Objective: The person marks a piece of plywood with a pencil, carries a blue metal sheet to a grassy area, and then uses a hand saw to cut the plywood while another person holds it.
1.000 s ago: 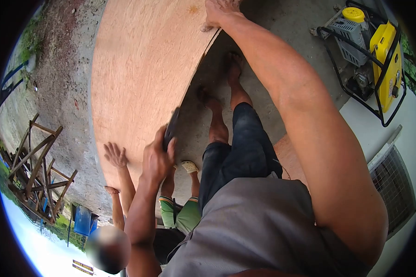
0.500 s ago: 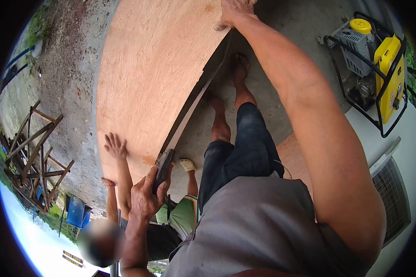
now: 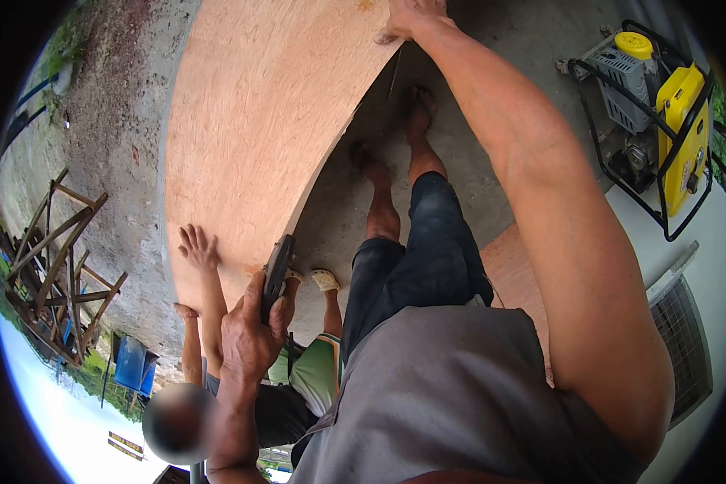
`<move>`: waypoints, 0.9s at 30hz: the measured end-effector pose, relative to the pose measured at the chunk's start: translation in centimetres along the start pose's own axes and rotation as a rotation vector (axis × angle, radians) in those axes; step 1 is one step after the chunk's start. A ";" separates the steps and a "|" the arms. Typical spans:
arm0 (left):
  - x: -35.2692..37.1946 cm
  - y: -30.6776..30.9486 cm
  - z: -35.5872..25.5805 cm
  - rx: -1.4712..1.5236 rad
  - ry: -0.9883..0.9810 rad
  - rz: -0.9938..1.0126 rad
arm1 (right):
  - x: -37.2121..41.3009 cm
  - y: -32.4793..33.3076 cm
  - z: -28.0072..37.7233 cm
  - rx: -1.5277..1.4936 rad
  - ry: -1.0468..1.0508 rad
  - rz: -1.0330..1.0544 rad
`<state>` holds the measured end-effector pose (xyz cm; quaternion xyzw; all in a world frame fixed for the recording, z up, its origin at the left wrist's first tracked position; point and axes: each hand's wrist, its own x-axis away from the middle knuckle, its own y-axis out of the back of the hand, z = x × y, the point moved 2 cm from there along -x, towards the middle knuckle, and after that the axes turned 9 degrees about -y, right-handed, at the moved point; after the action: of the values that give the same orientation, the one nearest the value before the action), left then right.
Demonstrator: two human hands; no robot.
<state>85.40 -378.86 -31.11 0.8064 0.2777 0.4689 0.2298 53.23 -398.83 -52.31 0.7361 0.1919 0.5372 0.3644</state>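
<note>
My left hand (image 3: 250,335) is closed around the dark handle (image 3: 277,270) of a saw, at the near end of a large plywood sheet (image 3: 258,121). The saw's blade cannot be made out along the sheet's edge. At the top of the view my right hand (image 3: 415,18) rests on the sheet near its edge, thumb spread; its other fingers are partly cut off by the frame. A co-worker's hand (image 3: 199,248) lies spread on the sheet, to the left of my left hand.
The co-worker's other hand (image 3: 185,310) touches the sheet's left edge. A yellow generator (image 3: 678,133) in a black frame stands at the right. My legs (image 3: 427,234) are beside the sheet. Wooden trestles (image 3: 64,282) and a blue container (image 3: 133,367) are at the left.
My left hand and the saw handle have shifted slightly down and left. The dark blade and light strip seen beside the sheet's edge no longer show. My right hand has barely moved.
</note>
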 end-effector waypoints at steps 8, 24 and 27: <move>-7.7 -5.5 0.8 0.084 -0.031 -0.034 | 0.1 0.7 0.4 -0.032 -0.029 0.086; -2.5 -3.8 1.3 0.096 -0.024 -0.016 | -0.1 0.2 0.1 -0.003 -0.010 0.053; 0.1 -1.9 1.1 0.003 -0.074 -0.036 | -0.1 0.6 0.1 -0.015 -0.016 0.055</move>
<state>86.01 -377.49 -32.73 0.8185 0.2840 0.4340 0.2468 53.26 -399.34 -51.93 0.7424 0.1648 0.5427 0.3566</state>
